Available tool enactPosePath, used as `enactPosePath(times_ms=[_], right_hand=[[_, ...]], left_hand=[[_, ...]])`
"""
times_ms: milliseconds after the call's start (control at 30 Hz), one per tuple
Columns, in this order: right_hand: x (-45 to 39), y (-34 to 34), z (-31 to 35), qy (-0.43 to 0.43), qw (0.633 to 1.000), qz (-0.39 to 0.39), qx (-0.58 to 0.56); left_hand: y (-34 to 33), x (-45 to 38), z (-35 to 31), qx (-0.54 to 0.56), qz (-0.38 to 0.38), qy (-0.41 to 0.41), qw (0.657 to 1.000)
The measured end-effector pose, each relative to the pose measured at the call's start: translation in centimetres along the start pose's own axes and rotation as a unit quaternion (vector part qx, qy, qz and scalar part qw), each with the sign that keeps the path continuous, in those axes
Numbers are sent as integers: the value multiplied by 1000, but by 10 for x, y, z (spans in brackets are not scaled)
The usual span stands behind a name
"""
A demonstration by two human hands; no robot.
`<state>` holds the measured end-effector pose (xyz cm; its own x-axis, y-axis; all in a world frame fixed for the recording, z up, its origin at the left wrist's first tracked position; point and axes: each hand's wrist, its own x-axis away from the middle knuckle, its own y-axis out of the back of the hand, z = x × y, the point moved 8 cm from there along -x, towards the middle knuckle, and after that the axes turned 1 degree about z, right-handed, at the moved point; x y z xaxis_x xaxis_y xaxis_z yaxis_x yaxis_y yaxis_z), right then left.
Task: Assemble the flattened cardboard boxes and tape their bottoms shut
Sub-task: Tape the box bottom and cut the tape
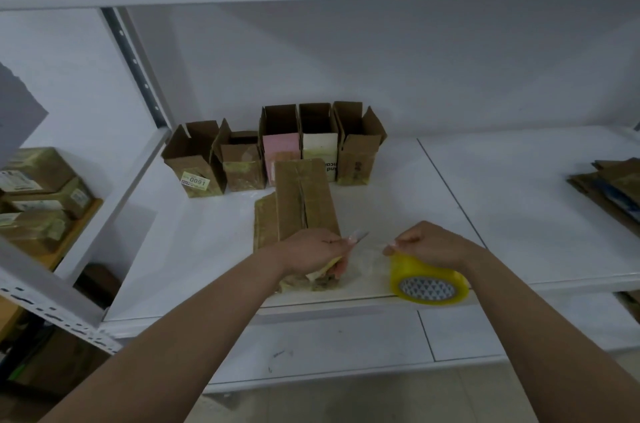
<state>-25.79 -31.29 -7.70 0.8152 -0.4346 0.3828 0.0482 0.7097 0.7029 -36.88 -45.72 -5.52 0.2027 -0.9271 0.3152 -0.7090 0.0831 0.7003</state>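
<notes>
Cardboard box (304, 200) lay bottom-up on white shelf (485, 200), directly ahead of left hand (311, 251), whose grip clenched a small cutter (358, 236). Right hand (433, 244) gripped yellow tape roll (427, 278) just right of box.

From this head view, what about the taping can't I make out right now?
- Tape strip between the left hand and the roll: clear and blurred, so cut or not is unreadable.
- Tool in the left hand: mostly hidden by its fingers.
- Near end of the box: covered by the left hand.
- Flat cardboard stack: cut off by the right edge.
</notes>
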Motion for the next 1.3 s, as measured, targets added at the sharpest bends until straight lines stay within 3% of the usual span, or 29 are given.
enactPosePath(times_ms=[267,467,567,667,800,867,1000,1100,1300], right_hand=[[9,13,14,-3,991,-91,94],[21,21,22,3,989,-104,101],[30,31,9,-13,992,-122,29],[36,39,-11,-33,988,-151,-22],[35,30,-23,-51,982,-174,-57],[29,21,-23,-51,980,-180,-71],[16,7,-21,-76,977,-193,-53],[12,7,-17,-106,971,-212,-13],[3,8,-17,-143,967,-211,22]], left_hand=[[-6,-13,-9,-157,70,11,985],[-11,-33,-15,-251,88,64,962],[-8,-30,-14,-196,87,43,976],[2,-15,0,-52,86,-3,995],[16,-5,24,158,-14,38,987],[18,-4,26,182,-70,66,979],[14,-10,16,72,-143,108,981],[7,-7,11,-39,-210,154,965],[-3,-11,1,-129,-216,210,945]])
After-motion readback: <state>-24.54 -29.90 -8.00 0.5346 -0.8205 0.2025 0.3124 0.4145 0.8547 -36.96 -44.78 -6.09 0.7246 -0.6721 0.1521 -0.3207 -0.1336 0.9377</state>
